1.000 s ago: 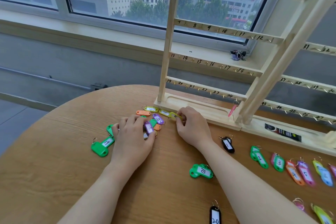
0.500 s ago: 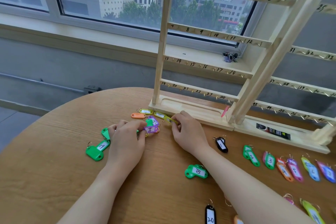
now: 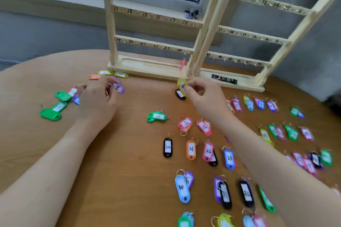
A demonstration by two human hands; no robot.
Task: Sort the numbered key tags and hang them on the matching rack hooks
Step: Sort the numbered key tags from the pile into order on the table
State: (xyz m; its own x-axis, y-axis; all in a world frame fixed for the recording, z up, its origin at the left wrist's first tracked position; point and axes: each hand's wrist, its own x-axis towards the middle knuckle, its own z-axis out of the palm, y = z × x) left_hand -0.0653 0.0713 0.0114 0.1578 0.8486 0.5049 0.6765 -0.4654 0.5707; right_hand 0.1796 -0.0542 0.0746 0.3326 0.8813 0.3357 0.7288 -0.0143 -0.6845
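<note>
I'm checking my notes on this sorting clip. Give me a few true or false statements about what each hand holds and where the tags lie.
1. The right hand pinches a yellow tag. True.
2. The left hand holds a black tag. False: it holds a purple tag.
3. Tags already hang on the rack hooks numbered 13 to 18. False: those hooks are bare.
4. The black tag 20 lies on the table. True.

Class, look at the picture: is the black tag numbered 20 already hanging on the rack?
No, the black tag 20 lies flat on the table, well short of the rack.
</note>
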